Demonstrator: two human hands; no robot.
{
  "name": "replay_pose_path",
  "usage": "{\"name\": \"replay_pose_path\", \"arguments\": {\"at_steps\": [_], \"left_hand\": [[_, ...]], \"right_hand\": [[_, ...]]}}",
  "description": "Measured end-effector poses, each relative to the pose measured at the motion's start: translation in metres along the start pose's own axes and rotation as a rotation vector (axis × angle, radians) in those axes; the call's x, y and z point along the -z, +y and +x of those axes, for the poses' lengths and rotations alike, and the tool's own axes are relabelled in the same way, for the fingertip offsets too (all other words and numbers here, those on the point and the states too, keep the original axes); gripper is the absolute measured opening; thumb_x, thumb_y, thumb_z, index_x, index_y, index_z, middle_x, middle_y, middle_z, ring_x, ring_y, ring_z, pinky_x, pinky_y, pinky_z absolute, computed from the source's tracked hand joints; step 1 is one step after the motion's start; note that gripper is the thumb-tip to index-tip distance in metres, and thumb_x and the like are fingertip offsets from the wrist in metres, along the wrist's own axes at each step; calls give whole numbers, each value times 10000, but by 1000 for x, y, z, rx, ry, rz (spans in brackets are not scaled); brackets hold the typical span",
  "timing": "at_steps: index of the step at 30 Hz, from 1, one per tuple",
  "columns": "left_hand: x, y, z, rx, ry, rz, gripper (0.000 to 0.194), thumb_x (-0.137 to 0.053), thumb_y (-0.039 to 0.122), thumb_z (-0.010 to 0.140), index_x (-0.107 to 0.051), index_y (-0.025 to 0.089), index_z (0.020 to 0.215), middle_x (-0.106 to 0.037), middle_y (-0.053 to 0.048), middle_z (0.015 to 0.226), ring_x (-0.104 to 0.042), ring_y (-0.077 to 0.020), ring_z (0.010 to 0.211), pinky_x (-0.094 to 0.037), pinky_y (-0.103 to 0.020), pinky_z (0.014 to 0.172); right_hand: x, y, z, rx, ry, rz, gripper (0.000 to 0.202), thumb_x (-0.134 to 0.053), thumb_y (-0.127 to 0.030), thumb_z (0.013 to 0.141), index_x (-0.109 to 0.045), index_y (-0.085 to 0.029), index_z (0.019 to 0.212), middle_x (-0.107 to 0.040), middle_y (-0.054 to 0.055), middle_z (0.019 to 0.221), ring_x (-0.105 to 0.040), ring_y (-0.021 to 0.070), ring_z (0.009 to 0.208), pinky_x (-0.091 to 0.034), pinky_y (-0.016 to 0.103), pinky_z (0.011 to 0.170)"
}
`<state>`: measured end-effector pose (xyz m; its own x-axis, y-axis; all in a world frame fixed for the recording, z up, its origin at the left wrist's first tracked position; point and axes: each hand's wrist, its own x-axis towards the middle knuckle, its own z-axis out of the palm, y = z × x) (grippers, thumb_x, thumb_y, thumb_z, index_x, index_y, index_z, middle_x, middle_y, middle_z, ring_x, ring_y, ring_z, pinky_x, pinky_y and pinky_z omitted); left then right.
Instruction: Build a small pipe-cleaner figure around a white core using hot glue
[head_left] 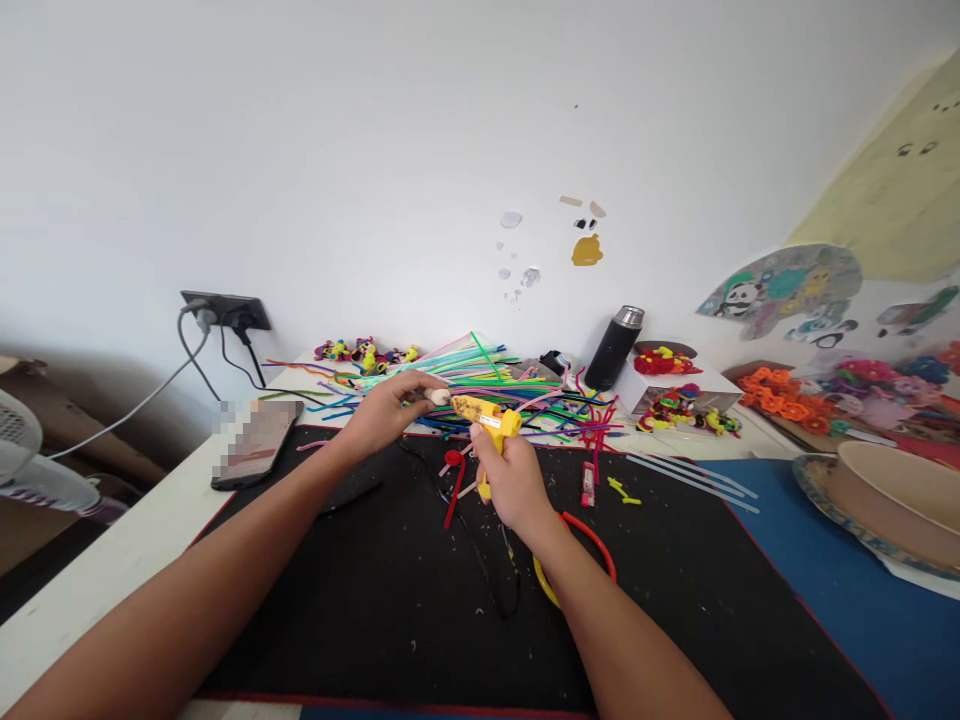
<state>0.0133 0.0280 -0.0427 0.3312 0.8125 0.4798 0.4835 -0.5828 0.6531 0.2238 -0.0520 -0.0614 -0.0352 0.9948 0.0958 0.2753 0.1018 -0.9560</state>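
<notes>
My right hand point(517, 485) is wrapped round the handle of a yellow hot glue gun point(495, 420), its stained nozzle pointing left. Between the fingertips of my left hand point(390, 408) is a small whitish lump point(439, 397), close to the nozzle; whether the two touch I cannot tell. Below the hands, on the black mat point(420, 610), lies a red pipe cleaner point(454, 490) with a coiled end. A black cord runs down the mat from near the hands. Under my right forearm shows a red and yellow ring point(596, 545).
Many coloured pipe cleaners point(465, 360) are heaped along the wall. A black bottle point(615, 348) leans by a white box point(675, 385) with fuzzy figures. A phone point(259, 445) lies left, a fan point(30, 450) beyond it. Clear glue sticks point(697, 480) and a bowl point(900, 490) are right.
</notes>
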Motion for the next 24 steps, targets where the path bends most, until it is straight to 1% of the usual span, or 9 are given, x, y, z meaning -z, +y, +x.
{"name": "replay_pose_path", "arguments": {"at_steps": [7,10,15,18,24], "left_hand": [[-1,1,0,-12,-4,-32,237,-650,380,885,-742,234,1048,-758,-70,1107,-684,-257,1038,-552,-379,902],[-1,2,0,-3,-8,-28,240,-654,388,887,-743,237,1050,-758,-66,1118,-683,-258,1044,-551,-376,907],[-2,0,-1,9,-4,-10,252,-646,388,889,-742,235,1065,-757,-70,1123,-683,-259,1040,-554,-372,900],[-3,-2,-1,-9,-9,-20,256,-636,398,900,-740,236,1070,-752,-71,1124,-684,-254,1030,-551,-374,910],[-3,0,-1,-34,-19,-4,257,-631,423,917,-742,230,1046,-753,-76,1104,-687,-252,1019,-548,-374,912]], "right_hand": [[1,-2,-2,6,3,-12,603,-467,-644,962,-488,-230,523,-464,-7,370,-504,153,391,-382,254,443],[3,-3,0,-11,18,14,603,-488,-642,955,-484,-234,510,-464,-3,359,-500,153,371,-391,256,432],[1,-1,0,-4,-2,24,587,-496,-660,943,-470,-243,531,-465,-14,355,-476,144,353,-376,254,419],[-1,-1,-1,0,-10,15,581,-489,-654,945,-461,-246,532,-461,-18,353,-465,143,347,-375,258,420],[1,-3,-1,-21,14,18,594,-485,-643,952,-484,-239,516,-452,-11,343,-481,149,353,-387,258,427]]}}
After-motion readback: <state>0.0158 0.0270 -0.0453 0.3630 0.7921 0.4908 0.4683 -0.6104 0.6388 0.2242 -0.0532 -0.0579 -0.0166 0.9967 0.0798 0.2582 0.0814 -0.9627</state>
